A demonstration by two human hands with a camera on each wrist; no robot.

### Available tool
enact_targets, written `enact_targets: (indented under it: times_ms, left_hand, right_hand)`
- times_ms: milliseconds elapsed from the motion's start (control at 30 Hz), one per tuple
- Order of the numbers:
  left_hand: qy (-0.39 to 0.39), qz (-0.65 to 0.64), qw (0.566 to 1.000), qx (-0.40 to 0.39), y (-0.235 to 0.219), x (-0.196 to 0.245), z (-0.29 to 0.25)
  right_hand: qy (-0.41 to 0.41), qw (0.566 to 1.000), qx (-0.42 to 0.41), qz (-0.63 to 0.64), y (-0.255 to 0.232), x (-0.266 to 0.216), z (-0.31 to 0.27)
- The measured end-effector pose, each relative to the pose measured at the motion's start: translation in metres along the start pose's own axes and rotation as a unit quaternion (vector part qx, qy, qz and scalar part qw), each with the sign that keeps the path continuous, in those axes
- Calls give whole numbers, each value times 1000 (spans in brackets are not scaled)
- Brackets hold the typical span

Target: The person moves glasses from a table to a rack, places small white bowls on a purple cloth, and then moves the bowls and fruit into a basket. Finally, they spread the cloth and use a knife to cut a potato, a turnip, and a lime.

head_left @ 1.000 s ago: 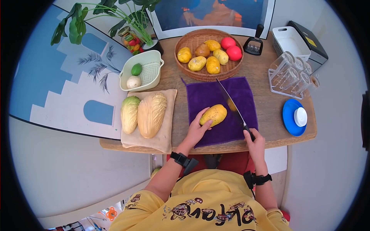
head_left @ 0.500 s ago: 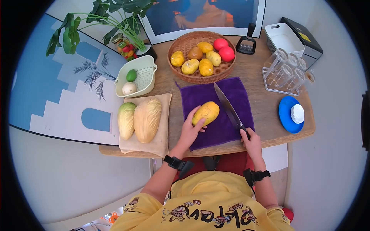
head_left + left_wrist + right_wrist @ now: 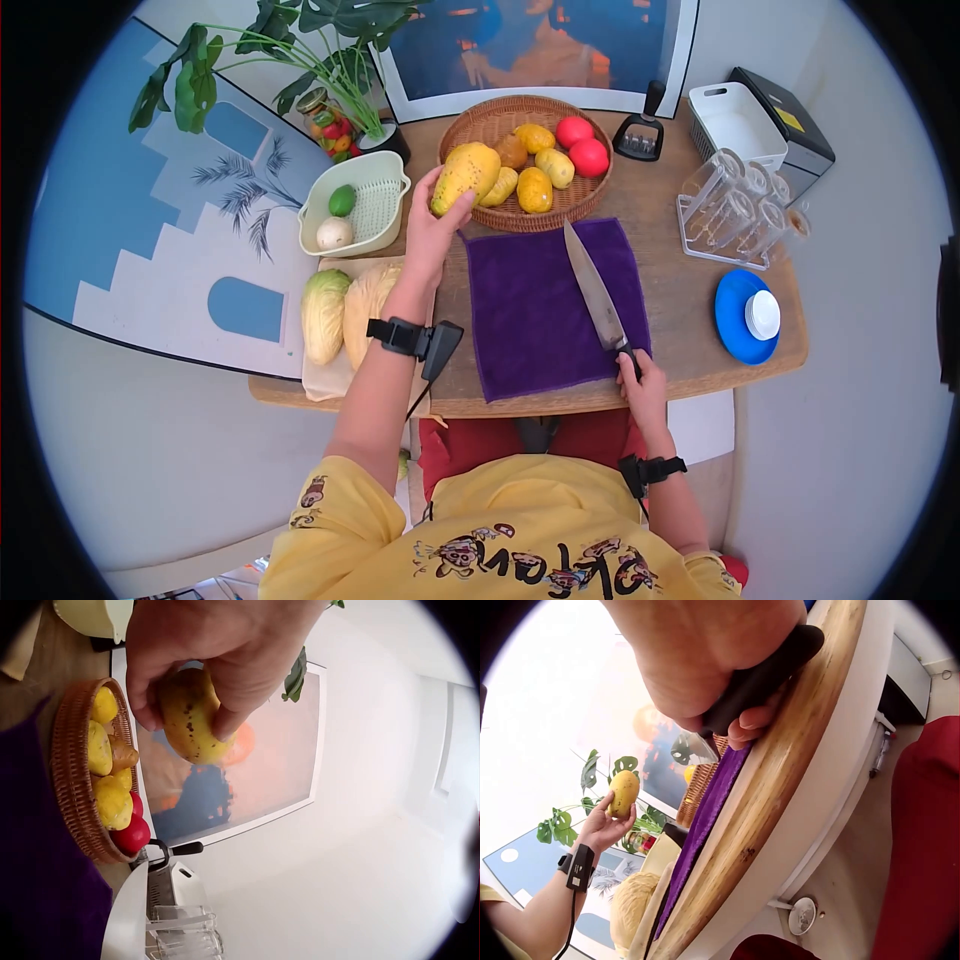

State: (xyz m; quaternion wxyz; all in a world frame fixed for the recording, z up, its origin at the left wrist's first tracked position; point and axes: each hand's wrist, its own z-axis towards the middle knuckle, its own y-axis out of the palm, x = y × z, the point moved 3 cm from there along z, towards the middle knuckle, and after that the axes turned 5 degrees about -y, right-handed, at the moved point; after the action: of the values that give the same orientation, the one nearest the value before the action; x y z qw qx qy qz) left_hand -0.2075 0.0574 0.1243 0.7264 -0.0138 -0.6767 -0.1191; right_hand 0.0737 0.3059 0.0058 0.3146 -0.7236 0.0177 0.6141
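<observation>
My left hand [image 3: 430, 225] grips an oblong yellow papaya [image 3: 466, 175] with dark specks, raised beside the wicker basket [image 3: 450, 140] and overlapping its left side in the head view. The left wrist view shows fingers and thumb around the papaya [image 3: 191, 724]. Several yellow fruits [image 3: 535, 190], a brownish one and two red ones [image 3: 588, 157] lie in that basket. In my right hand [image 3: 645, 390] is the black handle of a kitchen knife [image 3: 592, 285]. Its broad blade points away from me over the purple cloth [image 3: 530, 325].
Left of the cloth, two cabbages [image 3: 325, 315] rest on a beige cloth; behind them is a pale green basket [image 3: 385, 232] with a green and a white item. Glasses [image 3: 735, 205] stand in a rack at right, near a blue plate [image 3: 735, 340] and a white bin [image 3: 740, 120].
My left hand has carried the papaya up and left, from over the purple cloth to beside the wicker basket. The knife stays in my right hand over the cloth's right side.
</observation>
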Motion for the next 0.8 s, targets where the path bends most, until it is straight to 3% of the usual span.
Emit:
enact_targets:
  times_ms: [67,100,167,267,333,400,533,600,633,700,733,800]
  left_hand:
    - [-49,45,998,-16,-3,-7,12]
    - [-45,44,998,-14,-6,-11,17]
    - [-28,245,966,-74,-6,-15,27]
    - [22,350,934,-64,-3,-15,35]
    - [27,340,938,-62,3,-11,41]
    - [-23,252,967,-37,6,-16,52]
    - [24,248,968,4,17,-7,73]
    - [-137,136,981,11,17,-13,89]
    - [-129,135,982,12,18,-11,95]
    - [-237,40,971,13,18,-26,111]
    - [-232,39,972,12,19,-31,117]
    - [-256,-115,960,9,24,-41,121]
  right_hand:
    - [-5,1000,-1,-1,-1,0,0]
    - [-5,1000,-1,5,-1,-2,-1]
    - [-10,1000,-1,10,-1,-5,-1]
    - [-10,1000,-2,17,-1,-3,-1]
    - [-8,1000,1,25,0,0,-1]
    - [-14,1000,4,25,-1,0,-2]
    - [-21,999,-2,31,-1,4,-2]
    - [-22,999,-2,44,-1,6,-2]
    - [-24,998,-1,53,-1,7,-2]
    - [-29,997,0,70,0,10,-3]
    - [-25,996,-2,85,0,12,-3]
    - [-30,995,-2,92,-1,13,-4]
